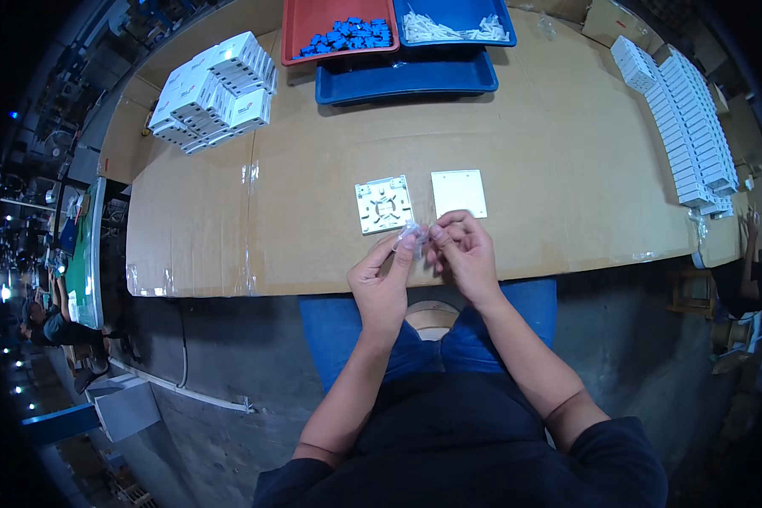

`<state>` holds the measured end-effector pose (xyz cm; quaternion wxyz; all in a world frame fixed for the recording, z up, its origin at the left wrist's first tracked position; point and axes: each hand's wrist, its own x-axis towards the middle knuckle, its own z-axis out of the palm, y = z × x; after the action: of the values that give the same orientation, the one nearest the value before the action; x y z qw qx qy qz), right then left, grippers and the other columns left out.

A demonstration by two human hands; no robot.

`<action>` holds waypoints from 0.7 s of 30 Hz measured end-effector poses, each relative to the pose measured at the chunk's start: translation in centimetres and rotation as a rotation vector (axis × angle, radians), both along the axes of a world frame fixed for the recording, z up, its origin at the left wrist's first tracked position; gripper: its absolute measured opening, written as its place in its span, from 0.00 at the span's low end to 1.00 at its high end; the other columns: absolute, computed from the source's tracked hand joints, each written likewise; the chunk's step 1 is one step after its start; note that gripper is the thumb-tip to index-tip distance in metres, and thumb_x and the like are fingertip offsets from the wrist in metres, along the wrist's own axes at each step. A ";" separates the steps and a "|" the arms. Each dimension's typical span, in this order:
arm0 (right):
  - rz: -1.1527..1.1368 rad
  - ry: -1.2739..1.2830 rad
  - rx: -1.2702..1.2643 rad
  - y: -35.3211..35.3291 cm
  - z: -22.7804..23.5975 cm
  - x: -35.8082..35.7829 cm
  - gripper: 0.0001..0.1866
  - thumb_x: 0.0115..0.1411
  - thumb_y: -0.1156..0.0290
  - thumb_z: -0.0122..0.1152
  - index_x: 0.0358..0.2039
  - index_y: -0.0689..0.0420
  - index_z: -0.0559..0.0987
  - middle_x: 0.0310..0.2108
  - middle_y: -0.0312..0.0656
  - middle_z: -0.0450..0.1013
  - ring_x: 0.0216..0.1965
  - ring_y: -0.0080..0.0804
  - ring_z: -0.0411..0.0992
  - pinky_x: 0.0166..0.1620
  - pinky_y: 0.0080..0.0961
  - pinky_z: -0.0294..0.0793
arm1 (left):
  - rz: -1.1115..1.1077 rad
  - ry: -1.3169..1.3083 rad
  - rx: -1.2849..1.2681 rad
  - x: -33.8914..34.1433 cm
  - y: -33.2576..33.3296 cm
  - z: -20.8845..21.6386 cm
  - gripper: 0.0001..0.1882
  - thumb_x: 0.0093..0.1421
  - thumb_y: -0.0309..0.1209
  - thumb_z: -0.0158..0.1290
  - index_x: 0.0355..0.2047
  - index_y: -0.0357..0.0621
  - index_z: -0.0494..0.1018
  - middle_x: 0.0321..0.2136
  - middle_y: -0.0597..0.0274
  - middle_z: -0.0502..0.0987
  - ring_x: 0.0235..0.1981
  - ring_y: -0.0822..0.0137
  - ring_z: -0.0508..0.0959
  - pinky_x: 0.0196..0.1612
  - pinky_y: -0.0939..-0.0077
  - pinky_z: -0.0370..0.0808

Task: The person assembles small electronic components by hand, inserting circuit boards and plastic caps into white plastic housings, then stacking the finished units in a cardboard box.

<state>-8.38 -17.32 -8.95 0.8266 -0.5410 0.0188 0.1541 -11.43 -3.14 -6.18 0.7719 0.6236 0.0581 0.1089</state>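
Observation:
Near the front edge of the cardboard-covered table, my left hand (383,279) is closed on a small clear plastic bag (412,240), pinched between thumb and fingers. My right hand (466,254) is closed at the bag's right side, its thumb and forefinger together; whether it grips the bag too is hard to make out. Just beyond my left hand lies an open white plastic box base (383,204) with moulded clips and a round middle. A flat white square cover (460,193) rests beside it, just beyond my right hand. The bag's contents are too small to tell.
Stacked white boxes (212,93) stand at the far left, and long rows of white boxes (681,127) at the right. At the back are a red tray (296,42) of blue parts, a blue tray (457,10) of white pieces, and another blue tray (406,80) in front.

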 end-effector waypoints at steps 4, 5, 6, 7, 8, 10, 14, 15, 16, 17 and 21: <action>-0.208 -0.332 -0.305 -1.2 3.0 0.1 0.08 0.68 0.72 0.62 0.47 0.58 0.78 0.52 0.41 0.77 0.49 0.26 0.74 0.41 0.19 0.76 | -0.078 0.071 0.139 0.0 1.4 0.6 0.09 0.66 0.25 0.62 0.44 0.33 0.83 0.39 0.59 0.86 0.41 0.74 0.81 0.49 0.78 0.77; -0.143 -0.486 -0.384 -1.7 4.1 0.2 0.10 0.66 0.74 0.63 0.47 0.58 0.79 0.52 0.41 0.77 0.51 0.29 0.75 0.44 0.23 0.77 | -0.132 0.101 0.212 -0.1 1.8 0.8 0.08 0.64 0.24 0.63 0.42 0.34 0.84 0.36 0.61 0.86 0.40 0.74 0.82 0.48 0.79 0.78; -0.077 -0.639 -0.461 -2.1 4.9 0.3 0.12 0.63 0.76 0.64 0.48 0.58 0.80 0.52 0.42 0.77 0.52 0.32 0.75 0.48 0.26 0.77 | -0.131 0.104 0.212 -0.2 2.0 1.2 0.08 0.64 0.24 0.63 0.42 0.34 0.84 0.36 0.61 0.86 0.40 0.74 0.82 0.48 0.79 0.78; -0.077 -0.637 -0.461 -2.4 5.6 0.2 0.12 0.63 0.76 0.64 0.48 0.58 0.80 0.52 0.42 0.77 0.52 0.32 0.75 0.48 0.26 0.77 | -0.172 0.115 0.220 -0.1 2.1 1.7 0.07 0.64 0.24 0.63 0.41 0.34 0.83 0.35 0.62 0.85 0.39 0.75 0.81 0.45 0.80 0.78; 0.019 -0.627 -0.470 -2.6 6.2 0.2 0.12 0.61 0.77 0.64 0.47 0.58 0.81 0.53 0.43 0.77 0.53 0.34 0.75 0.50 0.28 0.77 | -0.212 0.126 0.229 -0.1 2.3 2.1 0.07 0.63 0.23 0.63 0.40 0.34 0.83 0.34 0.62 0.85 0.38 0.75 0.81 0.43 0.81 0.78; 0.113 -0.615 -0.479 -3.2 6.6 0.1 0.13 0.59 0.78 0.65 0.46 0.58 0.82 0.53 0.44 0.77 0.55 0.36 0.75 0.52 0.31 0.76 | -0.305 0.184 0.261 0.0 2.9 2.3 0.07 0.63 0.24 0.63 0.40 0.33 0.83 0.33 0.62 0.85 0.36 0.76 0.81 0.41 0.81 0.77; 0.306 -0.635 -0.527 -4.2 6.5 0.4 0.08 0.58 0.78 0.66 0.40 0.60 0.82 0.52 0.45 0.78 0.53 0.37 0.76 0.57 0.34 0.74 | -0.522 0.247 0.383 0.0 3.4 2.2 0.09 0.63 0.25 0.63 0.41 0.33 0.82 0.32 0.64 0.84 0.33 0.77 0.80 0.37 0.82 0.76; 0.376 -0.578 -0.506 -4.3 6.3 0.5 0.08 0.57 0.77 0.67 0.38 0.60 0.82 0.51 0.45 0.79 0.52 0.37 0.77 0.58 0.34 0.74 | -0.522 0.246 0.384 0.0 3.5 2.2 0.09 0.63 0.25 0.63 0.41 0.33 0.82 0.32 0.64 0.84 0.33 0.77 0.80 0.37 0.82 0.76; 0.373 -0.577 -0.508 -4.5 6.1 0.5 0.08 0.57 0.77 0.67 0.38 0.60 0.82 0.51 0.45 0.79 0.52 0.37 0.77 0.58 0.34 0.74 | -0.550 0.272 0.390 0.0 3.4 2.1 0.10 0.63 0.25 0.62 0.43 0.33 0.81 0.31 0.65 0.83 0.32 0.78 0.79 0.37 0.82 0.75; 0.387 -0.574 -0.485 -4.6 5.7 0.5 0.08 0.58 0.76 0.68 0.38 0.60 0.82 0.49 0.44 0.79 0.49 0.37 0.77 0.55 0.32 0.75 | -0.578 0.298 0.396 -0.1 3.4 2.0 0.11 0.64 0.25 0.61 0.45 0.34 0.81 0.30 0.66 0.82 0.31 0.79 0.77 0.37 0.82 0.74; 0.437 -0.453 -0.377 -5.1 4.5 1.0 0.05 0.61 0.75 0.68 0.37 0.61 0.82 0.47 0.43 0.80 0.46 0.32 0.78 0.52 0.30 0.76 | -0.603 0.222 0.421 -0.3 3.2 2.4 0.13 0.65 0.25 0.60 0.49 0.34 0.80 0.29 0.68 0.81 0.30 0.80 0.74 0.37 0.83 0.73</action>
<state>-7.38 -22.43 -4.48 0.6433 -0.6953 -0.2527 0.1970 -11.71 0.03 -3.82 0.6135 0.7655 -0.0684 -0.1818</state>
